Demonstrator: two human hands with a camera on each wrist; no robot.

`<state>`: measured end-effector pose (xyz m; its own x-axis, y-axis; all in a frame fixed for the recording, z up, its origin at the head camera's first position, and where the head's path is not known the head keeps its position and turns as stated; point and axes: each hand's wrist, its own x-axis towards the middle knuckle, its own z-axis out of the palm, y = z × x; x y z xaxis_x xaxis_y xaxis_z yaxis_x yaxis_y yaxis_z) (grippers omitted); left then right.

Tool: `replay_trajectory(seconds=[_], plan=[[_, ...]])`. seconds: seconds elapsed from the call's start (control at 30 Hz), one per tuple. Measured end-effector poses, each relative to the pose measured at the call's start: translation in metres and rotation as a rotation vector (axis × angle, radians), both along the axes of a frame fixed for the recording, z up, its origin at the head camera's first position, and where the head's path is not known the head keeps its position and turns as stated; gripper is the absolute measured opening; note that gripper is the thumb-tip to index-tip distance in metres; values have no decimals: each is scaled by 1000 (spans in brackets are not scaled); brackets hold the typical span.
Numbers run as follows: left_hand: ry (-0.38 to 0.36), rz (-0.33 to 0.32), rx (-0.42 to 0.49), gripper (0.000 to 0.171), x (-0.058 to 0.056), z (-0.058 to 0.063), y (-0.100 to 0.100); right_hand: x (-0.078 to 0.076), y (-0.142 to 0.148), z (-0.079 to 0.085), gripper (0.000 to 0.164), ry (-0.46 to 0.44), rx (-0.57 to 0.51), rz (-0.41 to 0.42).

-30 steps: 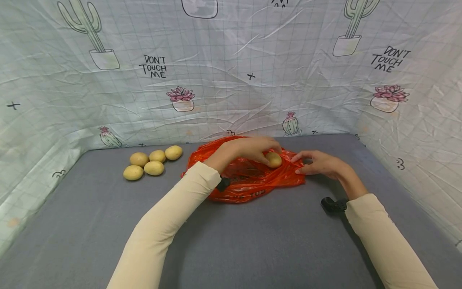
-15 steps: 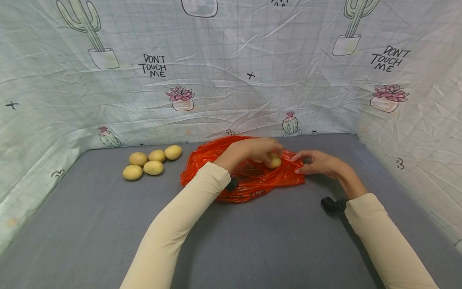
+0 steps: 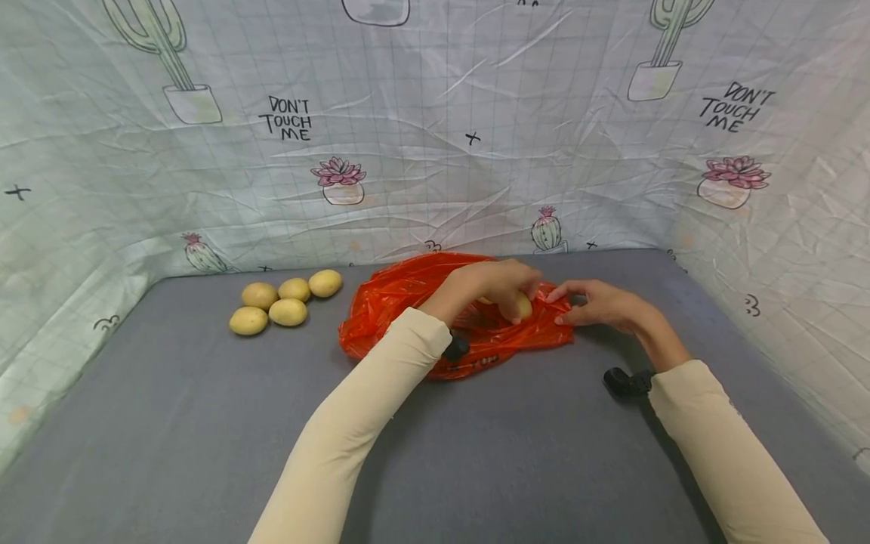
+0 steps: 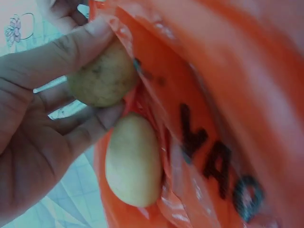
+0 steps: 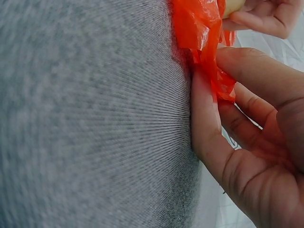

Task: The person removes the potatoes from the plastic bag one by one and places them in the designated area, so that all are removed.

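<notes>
My left hand [image 3: 499,285] reaches over the red plastic bag [image 3: 387,310] and grips a potato [image 4: 105,76] between thumb and fingers at the bag's mouth. Just below that one, a second, paler potato [image 4: 134,161] lies against the red plastic in the left wrist view. At the bag's right end, my right hand [image 3: 601,304] pinches the edge of the plastic. The right wrist view shows thumb and fingers on the crumpled bag edge [image 5: 202,28], close to the grey cloth. Black lettering is printed on the bag.
Several loose potatoes [image 3: 288,311] sit in a cluster on the grey tabletop [image 3: 204,423], left of the bag. Behind and at both sides hangs a pale curtain [image 3: 442,98] with cactus prints.
My left hand has moved slightly right with the potato, deeper over the bag's right part. My right hand keeps its place on the bag edge, and the loose potatoes stay put.
</notes>
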<state>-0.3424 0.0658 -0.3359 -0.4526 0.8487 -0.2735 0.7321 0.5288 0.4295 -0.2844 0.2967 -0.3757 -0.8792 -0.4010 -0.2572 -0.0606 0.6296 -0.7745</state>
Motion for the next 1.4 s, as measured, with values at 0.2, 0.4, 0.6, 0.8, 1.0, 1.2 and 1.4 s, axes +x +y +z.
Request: replay_trajectory(seconds=[0.2, 0.4, 0.6, 0.8, 1.0, 1.2, 1.4], plan=[[36, 35, -25, 30, 0, 4, 5, -1, 0, 6, 44, 13, 31, -7], [2, 79, -16, 30, 0, 7, 5, -2, 1, 8, 45, 10, 42, -8], [-18, 88, -31, 30, 0, 8, 6, -2, 3, 9, 46, 3, 45, -15], [-55, 81, 15, 25, 1, 5, 1, 0, 1, 6, 43, 7, 24, -20], [-40, 93, 68, 18, 4, 0, -9, 0, -1, 2, 44, -15, 8, 3], [-104, 90, 178, 28, 10, 6, -14, 0, -1, 3, 44, -8, 12, -7], [-180, 61, 190, 33, 14, 11, -18, 1, -3, 3, 44, -2, 21, -10]])
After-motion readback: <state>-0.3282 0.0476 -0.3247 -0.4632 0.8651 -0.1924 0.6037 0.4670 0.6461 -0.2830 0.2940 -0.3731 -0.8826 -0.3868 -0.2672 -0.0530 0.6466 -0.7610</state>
